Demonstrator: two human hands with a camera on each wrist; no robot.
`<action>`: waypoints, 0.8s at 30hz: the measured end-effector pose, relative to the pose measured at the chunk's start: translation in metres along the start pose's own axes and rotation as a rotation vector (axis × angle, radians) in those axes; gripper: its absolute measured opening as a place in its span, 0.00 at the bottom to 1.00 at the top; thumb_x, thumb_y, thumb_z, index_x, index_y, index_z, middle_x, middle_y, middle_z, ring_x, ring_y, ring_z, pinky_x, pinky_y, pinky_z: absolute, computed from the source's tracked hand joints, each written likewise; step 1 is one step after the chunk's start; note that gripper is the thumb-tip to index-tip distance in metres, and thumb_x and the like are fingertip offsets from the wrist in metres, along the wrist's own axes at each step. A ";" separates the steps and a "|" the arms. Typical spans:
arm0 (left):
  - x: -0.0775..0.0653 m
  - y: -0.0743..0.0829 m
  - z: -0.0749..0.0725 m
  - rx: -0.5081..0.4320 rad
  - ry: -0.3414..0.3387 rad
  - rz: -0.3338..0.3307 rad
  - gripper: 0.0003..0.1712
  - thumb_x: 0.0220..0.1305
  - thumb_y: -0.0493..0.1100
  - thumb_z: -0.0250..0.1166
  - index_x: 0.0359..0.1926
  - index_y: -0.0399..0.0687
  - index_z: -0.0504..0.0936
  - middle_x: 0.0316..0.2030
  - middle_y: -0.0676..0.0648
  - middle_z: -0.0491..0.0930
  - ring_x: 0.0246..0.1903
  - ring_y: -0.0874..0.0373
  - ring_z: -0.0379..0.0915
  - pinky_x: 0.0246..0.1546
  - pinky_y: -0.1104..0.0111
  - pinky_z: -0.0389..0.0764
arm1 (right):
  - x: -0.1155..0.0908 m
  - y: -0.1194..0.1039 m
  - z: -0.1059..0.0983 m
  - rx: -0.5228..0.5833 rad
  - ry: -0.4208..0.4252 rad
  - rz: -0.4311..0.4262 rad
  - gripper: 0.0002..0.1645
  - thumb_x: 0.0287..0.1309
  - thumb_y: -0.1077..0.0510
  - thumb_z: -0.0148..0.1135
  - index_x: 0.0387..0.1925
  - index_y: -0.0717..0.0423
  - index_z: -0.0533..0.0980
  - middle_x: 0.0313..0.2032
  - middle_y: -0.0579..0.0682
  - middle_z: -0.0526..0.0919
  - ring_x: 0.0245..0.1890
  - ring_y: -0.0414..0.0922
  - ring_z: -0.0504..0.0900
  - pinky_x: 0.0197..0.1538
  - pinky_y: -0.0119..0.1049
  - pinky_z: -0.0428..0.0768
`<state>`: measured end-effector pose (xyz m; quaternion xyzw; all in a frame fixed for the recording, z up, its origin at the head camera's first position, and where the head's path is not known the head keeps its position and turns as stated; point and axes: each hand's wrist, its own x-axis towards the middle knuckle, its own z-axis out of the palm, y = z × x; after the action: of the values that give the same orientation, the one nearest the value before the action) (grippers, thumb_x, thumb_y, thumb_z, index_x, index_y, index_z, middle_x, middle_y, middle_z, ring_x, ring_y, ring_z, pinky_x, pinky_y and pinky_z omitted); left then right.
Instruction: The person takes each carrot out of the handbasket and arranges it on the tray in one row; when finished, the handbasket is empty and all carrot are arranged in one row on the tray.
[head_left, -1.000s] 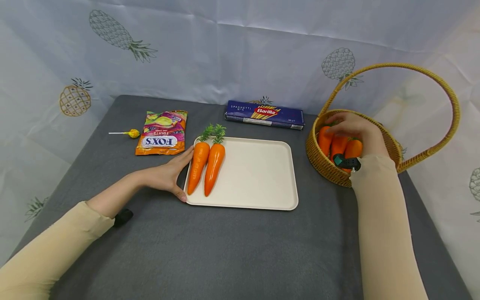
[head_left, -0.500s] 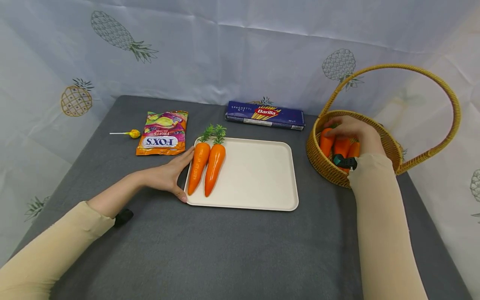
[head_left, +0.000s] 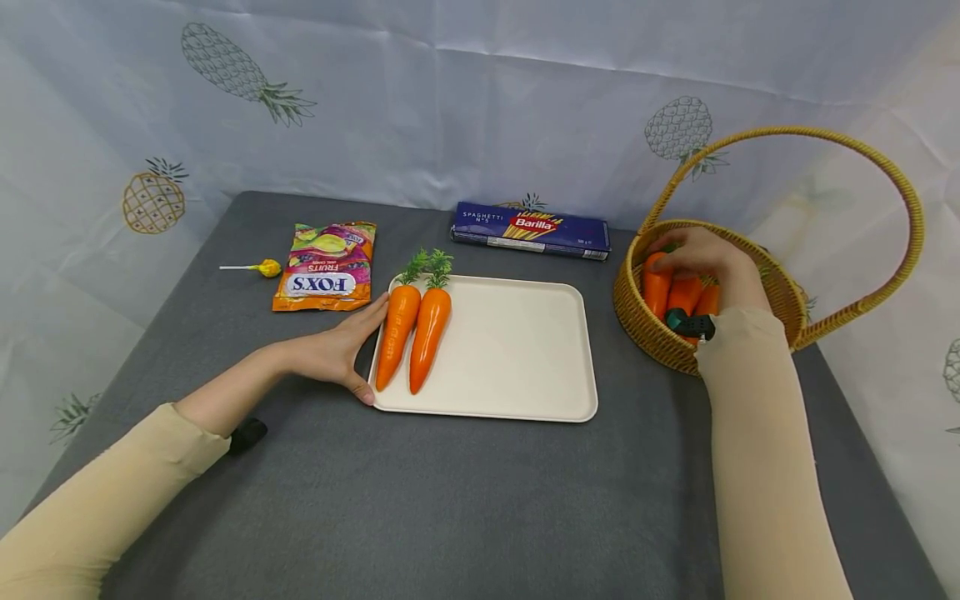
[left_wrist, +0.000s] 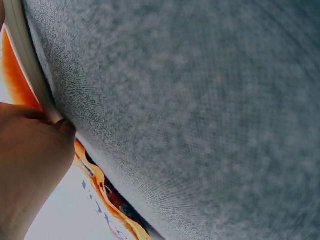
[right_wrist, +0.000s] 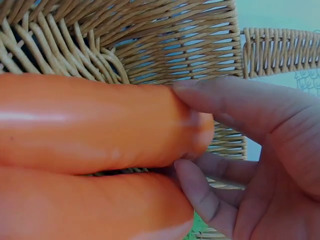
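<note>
My left hand [head_left: 330, 354] touches the left edge of a cream rectangular tray [head_left: 517, 350], fingers straight towards the far corner and thumb at the near one. On the tray's left side lie two orange carrots, an outer carrot [head_left: 397, 337] and an inner carrot [head_left: 430, 342], green tops pointing away. My right hand [head_left: 708, 250] reaches into a round wicker basket [head_left: 637, 333]. In the right wrist view, its thumb and fingers pinch the thick end of a carrot [right_wrist: 100, 122]. Another carrot [right_wrist: 90, 210] lies alongside, and the hand hides part of the basket's contents.
A tall wicker handle [head_left: 911, 217] arches over the basket's right side. Behind the tray lies a blue spaghetti box [head_left: 531, 231]. A Fox's candy bag [head_left: 326, 267] and a yellow lollipop [head_left: 267, 267] lie at the back left. A patterned cloth [head_left: 450, 100] hangs behind the table.
In the basket, my right hand has shifted slightly left and down, and the leftmost carrot has moved a little to the right. The left hand, tray and its two carrots stay put.
</note>
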<state>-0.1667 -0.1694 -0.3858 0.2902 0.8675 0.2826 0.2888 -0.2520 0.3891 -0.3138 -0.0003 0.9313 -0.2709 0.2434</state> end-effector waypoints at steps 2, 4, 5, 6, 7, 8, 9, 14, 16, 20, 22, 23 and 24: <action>0.000 0.000 0.000 -0.001 0.001 0.002 0.85 0.37 0.60 0.82 0.78 0.43 0.27 0.79 0.42 0.21 0.78 0.36 0.23 0.73 0.33 0.38 | -0.001 -0.001 -0.002 0.024 0.008 0.013 0.34 0.66 0.47 0.60 0.66 0.61 0.67 0.65 0.63 0.66 0.49 0.47 0.80 0.56 0.44 0.81; -0.001 0.001 0.000 -0.001 0.001 0.006 0.85 0.38 0.60 0.82 0.78 0.43 0.27 0.79 0.41 0.21 0.78 0.36 0.23 0.73 0.33 0.38 | -0.002 -0.002 -0.005 0.037 0.013 0.022 0.35 0.65 0.46 0.61 0.66 0.60 0.67 0.65 0.62 0.65 0.45 0.41 0.80 0.54 0.40 0.82; -0.001 0.001 0.000 -0.001 0.002 0.009 0.85 0.38 0.60 0.82 0.78 0.43 0.27 0.79 0.41 0.21 0.78 0.35 0.23 0.73 0.33 0.38 | -0.003 -0.002 -0.006 0.046 0.016 0.025 0.35 0.65 0.45 0.61 0.66 0.59 0.66 0.65 0.61 0.66 0.44 0.39 0.80 0.53 0.39 0.82; -0.001 0.001 0.000 0.000 0.003 0.012 0.85 0.38 0.60 0.81 0.78 0.43 0.27 0.79 0.41 0.21 0.78 0.35 0.23 0.73 0.33 0.38 | -0.004 -0.002 -0.007 0.052 0.021 0.028 0.36 0.65 0.44 0.61 0.66 0.58 0.66 0.64 0.60 0.67 0.43 0.38 0.80 0.52 0.37 0.82; -0.001 0.001 0.000 0.000 0.005 0.017 0.84 0.38 0.60 0.81 0.78 0.42 0.27 0.79 0.40 0.21 0.78 0.35 0.23 0.72 0.33 0.38 | -0.005 -0.003 -0.008 0.061 0.028 0.030 0.36 0.64 0.44 0.62 0.66 0.58 0.66 0.61 0.58 0.69 0.42 0.37 0.80 0.51 0.36 0.82; -0.001 0.001 0.000 -0.001 0.005 0.019 0.84 0.38 0.60 0.81 0.78 0.42 0.27 0.79 0.40 0.21 0.78 0.35 0.24 0.72 0.33 0.38 | -0.007 -0.002 -0.010 0.067 0.037 0.029 0.36 0.64 0.43 0.62 0.66 0.58 0.66 0.58 0.55 0.73 0.41 0.36 0.81 0.50 0.36 0.82; -0.001 0.001 0.001 -0.001 0.005 0.021 0.84 0.38 0.60 0.81 0.78 0.42 0.27 0.79 0.40 0.21 0.78 0.35 0.24 0.73 0.33 0.39 | -0.008 -0.002 -0.011 0.074 0.039 0.032 0.37 0.64 0.43 0.62 0.67 0.58 0.66 0.54 0.52 0.75 0.40 0.35 0.81 0.50 0.36 0.82; -0.001 0.001 0.001 -0.002 0.001 0.013 0.84 0.39 0.60 0.81 0.78 0.42 0.27 0.79 0.41 0.21 0.78 0.35 0.24 0.73 0.33 0.38 | -0.016 -0.001 -0.021 0.151 0.085 0.039 0.35 0.63 0.43 0.64 0.65 0.55 0.67 0.37 0.33 0.80 0.35 0.32 0.84 0.48 0.36 0.84; 0.000 0.000 0.001 -0.002 -0.001 0.011 0.84 0.39 0.60 0.81 0.78 0.43 0.26 0.79 0.41 0.20 0.78 0.35 0.23 0.73 0.33 0.38 | -0.020 -0.001 -0.026 0.181 0.101 0.033 0.31 0.63 0.44 0.64 0.63 0.50 0.69 0.34 0.29 0.81 0.34 0.31 0.84 0.48 0.35 0.84; 0.000 0.000 0.001 -0.002 -0.003 0.011 0.84 0.39 0.60 0.81 0.78 0.44 0.26 0.79 0.41 0.20 0.78 0.36 0.23 0.73 0.33 0.38 | -0.029 -0.005 -0.034 0.218 0.133 0.028 0.27 0.62 0.44 0.65 0.60 0.43 0.71 0.32 0.27 0.81 0.33 0.32 0.85 0.44 0.30 0.83; 0.000 0.000 0.001 -0.003 -0.004 0.009 0.84 0.39 0.60 0.81 0.78 0.44 0.26 0.79 0.42 0.20 0.78 0.36 0.22 0.73 0.33 0.38 | -0.035 -0.008 -0.037 0.216 0.161 0.030 0.27 0.62 0.43 0.65 0.60 0.43 0.71 0.31 0.27 0.81 0.33 0.32 0.84 0.41 0.27 0.82; 0.000 0.000 0.000 -0.003 -0.005 0.008 0.84 0.39 0.60 0.81 0.78 0.44 0.26 0.78 0.42 0.20 0.78 0.36 0.22 0.73 0.33 0.38 | -0.037 -0.010 -0.038 0.230 0.169 0.024 0.28 0.62 0.43 0.65 0.60 0.44 0.70 0.31 0.27 0.81 0.33 0.32 0.84 0.40 0.26 0.82; 0.000 0.000 0.000 -0.003 -0.006 0.007 0.84 0.39 0.60 0.81 0.78 0.44 0.26 0.78 0.42 0.19 0.78 0.36 0.22 0.73 0.33 0.38 | -0.040 -0.011 -0.040 0.253 0.176 0.015 0.28 0.63 0.45 0.64 0.61 0.45 0.69 0.32 0.27 0.81 0.34 0.32 0.84 0.40 0.26 0.82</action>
<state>-0.1665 -0.1695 -0.3860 0.2938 0.8651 0.2842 0.2909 -0.2365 0.4046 -0.2611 0.0610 0.9075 -0.3833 0.1609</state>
